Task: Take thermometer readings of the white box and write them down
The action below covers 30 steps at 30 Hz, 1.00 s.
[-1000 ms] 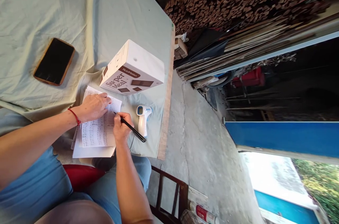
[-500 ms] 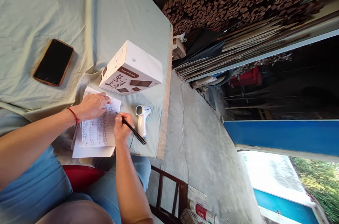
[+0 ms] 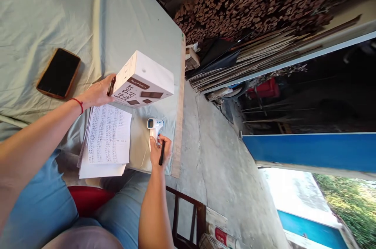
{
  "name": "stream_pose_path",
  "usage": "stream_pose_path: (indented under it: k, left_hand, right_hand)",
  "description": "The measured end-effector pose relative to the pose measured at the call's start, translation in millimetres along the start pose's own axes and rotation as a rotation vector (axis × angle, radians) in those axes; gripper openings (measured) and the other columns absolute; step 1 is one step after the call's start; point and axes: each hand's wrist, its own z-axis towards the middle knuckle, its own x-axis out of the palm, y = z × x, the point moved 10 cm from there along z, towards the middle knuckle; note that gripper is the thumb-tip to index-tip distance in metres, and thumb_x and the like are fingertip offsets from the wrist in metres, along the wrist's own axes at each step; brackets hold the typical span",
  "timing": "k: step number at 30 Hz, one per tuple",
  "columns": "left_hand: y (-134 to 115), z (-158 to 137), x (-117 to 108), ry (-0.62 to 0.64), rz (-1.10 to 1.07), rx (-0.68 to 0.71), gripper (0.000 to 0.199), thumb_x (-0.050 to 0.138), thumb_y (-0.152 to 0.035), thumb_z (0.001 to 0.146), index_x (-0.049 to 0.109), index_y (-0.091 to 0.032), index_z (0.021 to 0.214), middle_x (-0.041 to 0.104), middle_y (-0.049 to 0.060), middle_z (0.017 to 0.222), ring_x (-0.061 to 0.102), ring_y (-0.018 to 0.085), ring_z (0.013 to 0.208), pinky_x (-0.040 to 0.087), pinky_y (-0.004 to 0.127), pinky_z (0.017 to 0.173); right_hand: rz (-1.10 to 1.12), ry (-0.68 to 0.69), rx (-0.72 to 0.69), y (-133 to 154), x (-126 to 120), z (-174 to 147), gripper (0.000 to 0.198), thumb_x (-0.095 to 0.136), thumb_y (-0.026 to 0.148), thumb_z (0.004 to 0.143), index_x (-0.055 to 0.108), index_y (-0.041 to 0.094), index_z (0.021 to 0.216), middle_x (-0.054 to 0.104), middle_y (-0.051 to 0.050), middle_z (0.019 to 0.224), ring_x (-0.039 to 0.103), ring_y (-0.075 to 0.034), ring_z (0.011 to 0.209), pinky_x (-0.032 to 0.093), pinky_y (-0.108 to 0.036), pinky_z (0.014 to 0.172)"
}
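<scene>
My left hand [image 3: 101, 91] is at the left end of the white NutriMotion "Super Meal" box [image 3: 155, 74], fingers and thumb closed about its edge. The box stands on the cloth-covered table. In my right hand [image 3: 158, 153] is a black pen [image 3: 161, 152], pointing down toward my wrist. The thumb and fingers of that hand are around the handle of a white and blue infrared thermometer [image 3: 154, 124], which lies on the cloth. Between my arms rests a stack of handwritten sheets [image 3: 108, 135], touched by neither hand.
A phone in an orange-brown case [image 3: 58, 72] lies left on the cloth [image 3: 138, 9]. The table's wooden edge [image 3: 178, 143] runs along the right. Beyond it are a concrete floor [image 3: 211, 155], a dark wooden frame [image 3: 201, 217] and stacked firewood [image 3: 223, 9].
My left hand has left the papers and moved up to the box. My right hand has stopped at the thermometer after moving right from the sheet, the pen turned within its grip.
</scene>
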Motion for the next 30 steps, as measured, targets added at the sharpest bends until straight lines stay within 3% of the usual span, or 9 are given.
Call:
stream_pose_path:
  k: [5,8,11,15,21,30]
  left_hand:
    - [5,4,-2,-0.061,-0.139,0.017,0.073,0.073,-0.034,0.076,0.050,-0.019,0.143,0.071,0.011,0.124,0.067,0.023,0.102,0.051,0.033,0.086]
    - [4,1,-3,-0.046,-0.236,-0.031,0.055,0.067,-0.039,0.084,0.057,-0.017,0.134,0.073,0.009,0.107,0.066,0.020,0.092,0.049,0.033,0.080]
    - [1,-5,-6,-0.039,-0.228,-0.092,0.039,0.060,-0.045,0.091,0.065,-0.015,0.116,0.069,0.007,0.086,0.062,0.020,0.081,0.045,0.032,0.072]
    - [-1,-11,-8,-0.035,-0.135,-0.160,0.037,0.054,-0.051,0.096,0.065,-0.016,0.104,0.062,0.004,0.074,0.059,0.020,0.073,0.041,0.031,0.067]
    - [-11,-11,-7,-0.007,-0.139,-0.076,0.040,0.053,-0.053,0.095,0.062,-0.017,0.110,0.062,0.003,0.077,0.061,0.020,0.076,0.043,0.030,0.068]
    - [-11,-12,-3,0.010,-0.125,-0.039,0.044,0.052,-0.054,0.095,0.061,-0.017,0.116,0.067,0.007,0.086,0.066,0.025,0.086,0.048,0.033,0.075]
  right_hand:
    - [0.149,-0.071,0.061,9,7,-7,0.050,0.080,0.050,0.059,0.056,0.023,0.092,0.069,-0.006,0.102,0.060,-0.022,0.089,0.048,-0.038,0.084]
    - [0.405,-0.091,0.143,23,12,-18,0.046,0.075,0.052,0.063,0.051,0.024,0.092,0.067,-0.001,0.088,0.060,-0.019,0.078,0.048,-0.034,0.072]
    - [0.704,0.041,0.149,59,32,-30,0.040,0.066,0.053,0.073,0.047,0.025,0.094,0.074,-0.003,0.094,0.064,-0.018,0.073,0.048,-0.030,0.063]
    - [1.005,0.154,0.175,105,60,-41,0.038,0.073,0.042,0.070,0.048,0.025,0.093,0.078,-0.004,0.098,0.065,-0.015,0.070,0.047,-0.026,0.058]
    - [1.063,0.181,0.228,124,87,-36,0.040,0.078,0.041,0.068,0.050,0.023,0.091,0.078,-0.007,0.103,0.064,-0.016,0.074,0.045,-0.026,0.060]
    - [0.940,0.174,0.190,129,86,-41,0.040,0.072,0.046,0.072,0.045,0.024,0.092,0.076,-0.006,0.104,0.061,-0.015,0.073,0.045,-0.029,0.062]
